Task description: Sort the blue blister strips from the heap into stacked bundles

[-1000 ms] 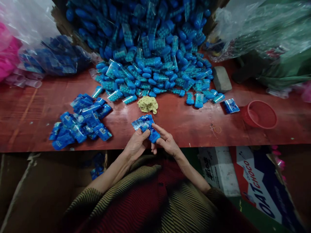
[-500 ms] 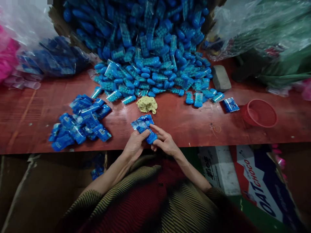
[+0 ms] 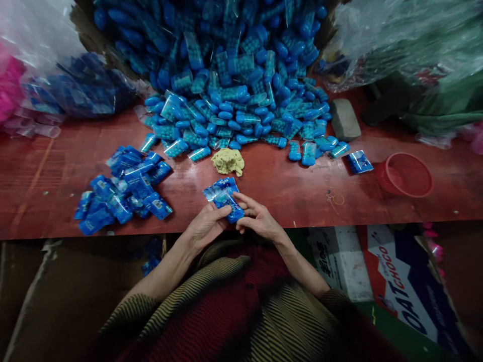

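Observation:
My left hand (image 3: 208, 221) is closed with its thumb on top of a blue printed packet (image 3: 234, 211), near the table's front edge. At the packet's right side, my right hand (image 3: 261, 219) holds it with the thumb below and the fingers along the upper edge. What is inside the packet is hard to make out. Just beyond the fingers lie several flat blue wrappers (image 3: 219, 187), overlapping; whether they rest on the table or in my left hand I cannot tell. A crumpled yellow-green lump (image 3: 228, 161) sits behind them.
Clear bottles of blue beads (image 3: 241, 118) form a big heap at the back. Filled blue packets (image 3: 124, 186) are piled at left. A grey block (image 3: 345, 119), a single blue packet (image 3: 359, 162) and a red basket (image 3: 405, 176) stand at right on the red table (image 3: 287, 196).
Both hands stay almost in place, fingers shifting slightly on the packet. Its smooth rounded blue end, visible half a second ago, now shows a printed face. The view has shifted a little.

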`<action>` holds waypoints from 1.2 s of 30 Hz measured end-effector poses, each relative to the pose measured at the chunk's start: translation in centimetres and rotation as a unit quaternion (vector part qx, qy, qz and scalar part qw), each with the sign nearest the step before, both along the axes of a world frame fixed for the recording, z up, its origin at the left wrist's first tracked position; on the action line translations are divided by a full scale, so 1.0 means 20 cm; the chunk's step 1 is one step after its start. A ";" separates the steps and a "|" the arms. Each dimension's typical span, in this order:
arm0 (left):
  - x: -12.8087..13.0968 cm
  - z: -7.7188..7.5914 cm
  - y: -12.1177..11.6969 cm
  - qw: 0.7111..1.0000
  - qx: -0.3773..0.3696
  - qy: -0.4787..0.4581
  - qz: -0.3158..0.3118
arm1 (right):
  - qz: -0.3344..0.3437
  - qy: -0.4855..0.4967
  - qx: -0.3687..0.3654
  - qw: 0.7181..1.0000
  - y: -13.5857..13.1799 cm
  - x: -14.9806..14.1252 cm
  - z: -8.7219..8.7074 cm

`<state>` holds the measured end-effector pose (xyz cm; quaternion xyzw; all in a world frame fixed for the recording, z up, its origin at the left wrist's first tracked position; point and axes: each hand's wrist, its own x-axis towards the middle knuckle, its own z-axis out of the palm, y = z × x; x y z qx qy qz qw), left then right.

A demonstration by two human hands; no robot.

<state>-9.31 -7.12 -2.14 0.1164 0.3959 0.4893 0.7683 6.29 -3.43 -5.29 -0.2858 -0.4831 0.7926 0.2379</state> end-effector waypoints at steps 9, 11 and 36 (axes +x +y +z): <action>0.10 -0.03 -0.03 0.998 0.015 -0.032 0.047 | -0.028 0.013 -0.034 0.999 -0.01 0.00 -0.02; 0.10 -0.03 -0.03 0.999 0.013 -0.032 0.039 | -0.022 0.016 -0.040 0.999 -0.01 0.00 -0.03; -0.24 0.02 0.13 0.928 0.046 0.241 0.281 | 0.071 -0.379 0.662 0.643 0.59 -0.63 0.05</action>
